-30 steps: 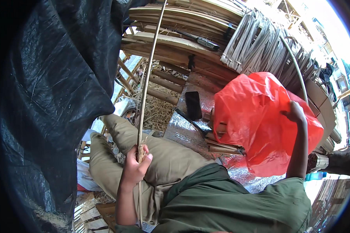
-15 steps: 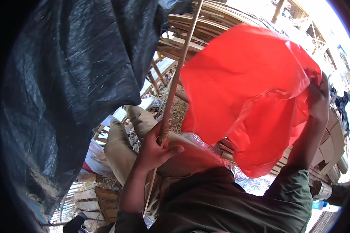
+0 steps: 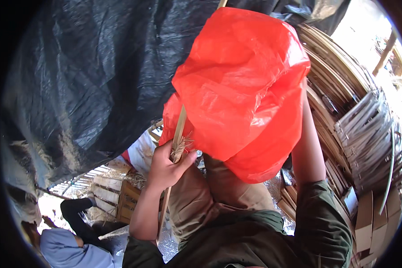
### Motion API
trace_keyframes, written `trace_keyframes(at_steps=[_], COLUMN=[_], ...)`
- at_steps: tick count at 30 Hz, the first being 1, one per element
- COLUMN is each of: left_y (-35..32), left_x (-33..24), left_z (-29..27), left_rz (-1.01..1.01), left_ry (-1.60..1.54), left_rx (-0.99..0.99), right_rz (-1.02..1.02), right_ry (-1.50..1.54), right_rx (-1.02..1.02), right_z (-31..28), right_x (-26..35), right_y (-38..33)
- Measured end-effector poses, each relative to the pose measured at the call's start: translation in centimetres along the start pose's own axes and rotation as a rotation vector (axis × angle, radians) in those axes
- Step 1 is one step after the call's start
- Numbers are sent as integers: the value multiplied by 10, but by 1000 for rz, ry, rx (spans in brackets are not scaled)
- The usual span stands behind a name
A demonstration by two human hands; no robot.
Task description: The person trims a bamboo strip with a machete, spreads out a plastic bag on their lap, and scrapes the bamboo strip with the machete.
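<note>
Curled around a slender wooden stick [image 3: 179,123], the left grip [image 3: 164,166] sits just left of the centre of the frame, its fingers wrapped about the shaft and its thumb lying to the right. Beside the thumb, a tuft of straw-coloured fibre [image 3: 181,146] lies against the stick. The stick slants from the lower middle, alongside the left forearm, up toward the top edge, where its tip end shows above a large red plastic sheet [image 3: 245,89]. Midway it is covered by that plastic; whether it runs behind or inside cannot be told.

The red sheet bulges and creases across the upper centre, hanging over the person's tan trousers [image 3: 241,192]. From the lower right, the right forearm [image 3: 310,147] rises behind the sheet's right edge; the right grip is hidden there, so its state cannot be told.

Black tarpaulin [image 3: 89,80] fills the upper left. Stacked wooden slats [image 3: 330,62] curve down the upper right, next to a bundle of pale grey strips [image 3: 370,134], with brown cardboard [image 3: 366,223] at lower right. A dark green shirt [image 3: 241,236] spans the bottom, and another person in a grey garment [image 3: 71,250] appears at lower left.
</note>
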State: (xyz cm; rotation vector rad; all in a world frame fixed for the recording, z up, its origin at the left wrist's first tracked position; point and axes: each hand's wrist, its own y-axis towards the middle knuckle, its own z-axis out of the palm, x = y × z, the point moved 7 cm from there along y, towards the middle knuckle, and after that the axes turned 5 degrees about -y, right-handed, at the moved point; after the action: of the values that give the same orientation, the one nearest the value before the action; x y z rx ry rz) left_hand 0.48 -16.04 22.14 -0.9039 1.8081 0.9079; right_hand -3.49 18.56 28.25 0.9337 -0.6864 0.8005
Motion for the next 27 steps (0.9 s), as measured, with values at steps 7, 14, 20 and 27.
trace_keyframes(at_steps=[7, 14, 20, 27], left_y=[-28, -55, -53, -34], left_x=[16, 32, 61, 43], left_z=[-27, -18, 0, -4], left_rz=[-178, -114, -226, -122], left_ry=[-75, 79, 385, 596], left_rx=[-1, -32, 7, 83], right_rz=[51, 454, 431, 462], right_ry=[-278, -1067, -1068, -1114], right_rx=[-146, -18, 597, 540], right_z=[-37, -65, -74, -49], right_x=[-80, -110, -213, -173], right_y=[28, -57, -157, -179])
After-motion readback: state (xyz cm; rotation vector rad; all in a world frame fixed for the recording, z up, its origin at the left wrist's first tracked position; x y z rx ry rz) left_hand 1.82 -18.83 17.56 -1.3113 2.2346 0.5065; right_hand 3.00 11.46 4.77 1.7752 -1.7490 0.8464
